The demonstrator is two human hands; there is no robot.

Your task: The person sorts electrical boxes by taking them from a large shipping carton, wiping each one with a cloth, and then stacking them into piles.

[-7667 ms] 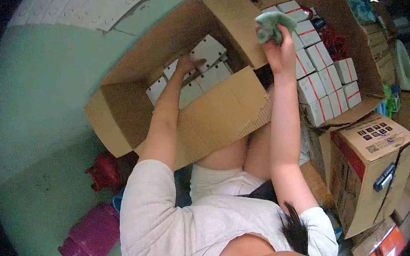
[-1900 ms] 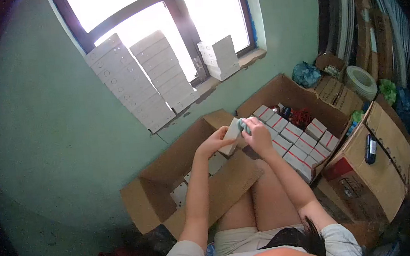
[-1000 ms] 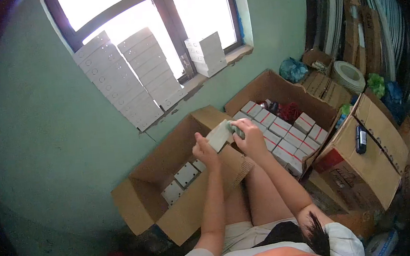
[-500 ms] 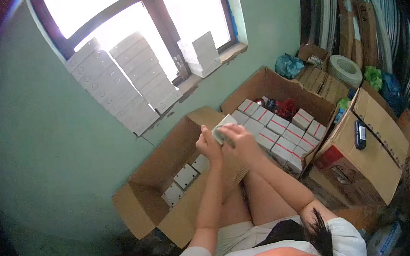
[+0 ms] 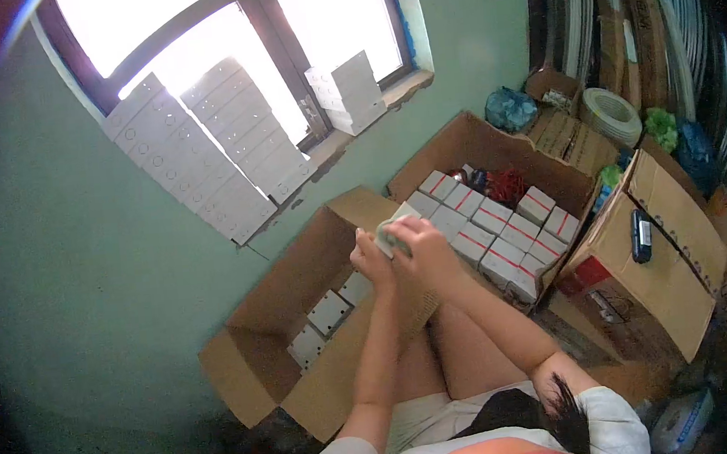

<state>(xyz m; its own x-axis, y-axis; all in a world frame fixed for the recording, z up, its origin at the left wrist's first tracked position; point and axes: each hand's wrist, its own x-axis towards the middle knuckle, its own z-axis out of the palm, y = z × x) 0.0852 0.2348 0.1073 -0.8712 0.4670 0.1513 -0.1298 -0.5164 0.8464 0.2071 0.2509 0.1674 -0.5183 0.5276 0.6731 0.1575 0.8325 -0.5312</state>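
My left hand is closed on one edge of a white square piece, held up above the rim of the left cardboard box. My right hand has its fingers curled over that piece, with a greenish-grey curved thing pressed between them and its face. Whether this thing is cloth or something stiffer is hard to make out. Below my hands, the open cardboard box contains several white pieces with dark dots. Fingers hide most of the piece I hold.
On my right, an open carton contains several white boxes with red stripes and red wire. A dark handheld device lies on a closed carton. White panels lean at the window; white boxes stand on the sill.
My right hand has shifted slightly on the white piece, and the greenish-grey thing shows a rounder edge. My left hand keeps its grip. The view has tilted a little.
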